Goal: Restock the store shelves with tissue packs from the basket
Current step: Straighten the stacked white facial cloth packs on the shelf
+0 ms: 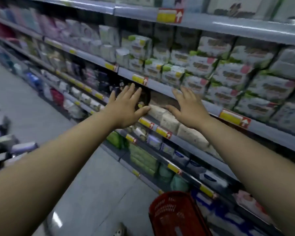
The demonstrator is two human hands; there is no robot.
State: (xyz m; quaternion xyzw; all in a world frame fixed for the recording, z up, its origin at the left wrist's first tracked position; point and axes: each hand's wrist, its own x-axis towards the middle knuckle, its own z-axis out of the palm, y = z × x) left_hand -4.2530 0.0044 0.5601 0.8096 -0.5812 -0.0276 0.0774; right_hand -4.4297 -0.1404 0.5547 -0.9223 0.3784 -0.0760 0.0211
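A row of beige tissue packs (169, 122) lies along the front of a middle shelf (186, 142). My left hand (126, 106) is stretched out flat with its fingers spread, and its thumb touches the left end of the row. My right hand (188, 108) is also flat with straight fingers, resting on or just above the packs. Neither hand holds anything. A red plastic basket (175, 213) stands on the floor at the bottom of the view, below my right arm. What is inside it cannot be seen.
Green-and-white packs (228, 72) fill the shelf above. Lower shelves hold green, white and blue packs (143, 157). Yellow price tags line the shelf edges. The grey aisle floor (32, 109) runs to the left, with dark stacked goods (2, 142) at the left edge.
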